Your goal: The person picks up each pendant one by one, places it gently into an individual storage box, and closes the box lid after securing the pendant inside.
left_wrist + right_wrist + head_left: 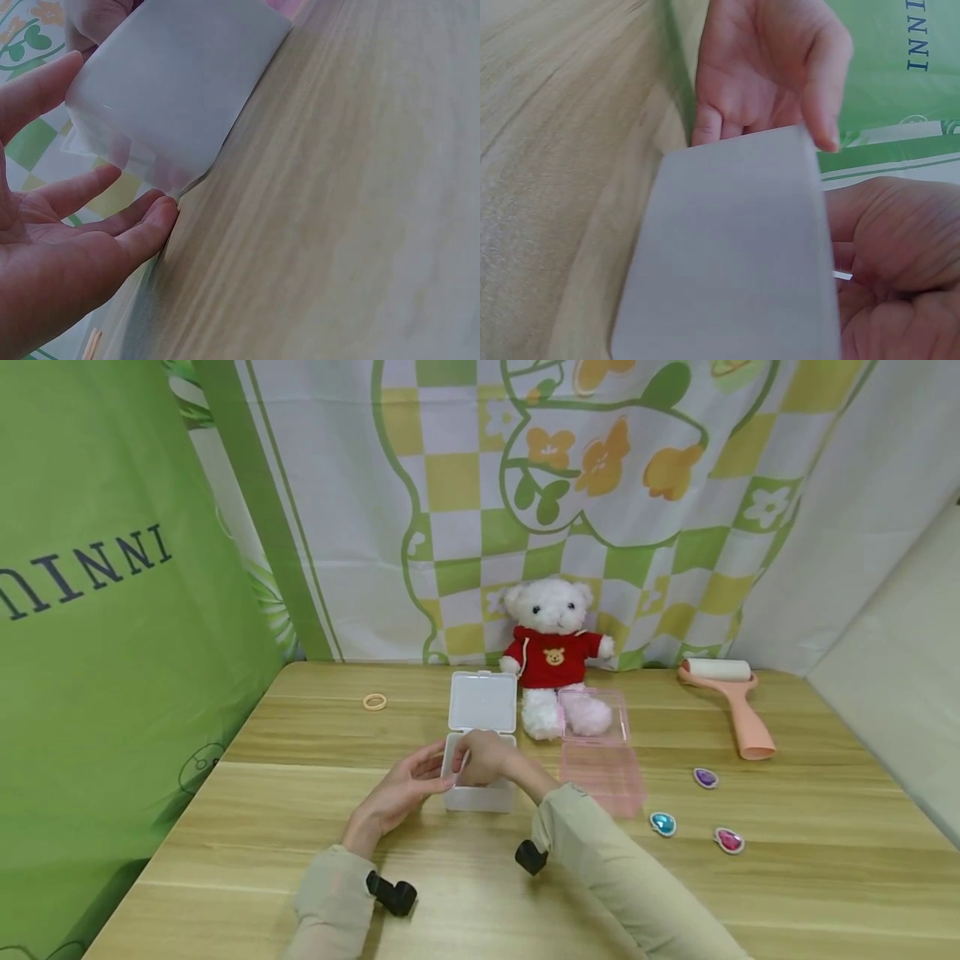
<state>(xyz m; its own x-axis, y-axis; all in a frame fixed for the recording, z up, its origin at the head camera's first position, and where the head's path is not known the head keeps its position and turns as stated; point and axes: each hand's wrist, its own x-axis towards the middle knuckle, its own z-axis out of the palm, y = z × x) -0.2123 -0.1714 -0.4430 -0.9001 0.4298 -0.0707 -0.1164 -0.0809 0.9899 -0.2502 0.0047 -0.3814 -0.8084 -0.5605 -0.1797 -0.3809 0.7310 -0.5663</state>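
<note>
A translucent white box [480, 799] stands on the table with its hinged lid [483, 702] raised at the back. At its left side my left hand [401, 793] touches the wall, thumb at the upper front corner and fingers fairly straight along the side. The left wrist view shows these fingers [71, 191] against the box [180, 82]. My right hand [483, 758] reaches over the rim into the box with bent fingers. From the right wrist, the box wall [727, 247] hides part of that hand [907, 247]; whether it holds anything is hidden.
Right of the box lies an opened pink transparent case [602, 777]. A white teddy bear [553, 652] in a red hoodie sits behind it. Purple [705, 777], blue [663, 824] and pink [728, 840] gem clips, a lint roller [731, 702] and a beige ring [374, 702] lie around.
</note>
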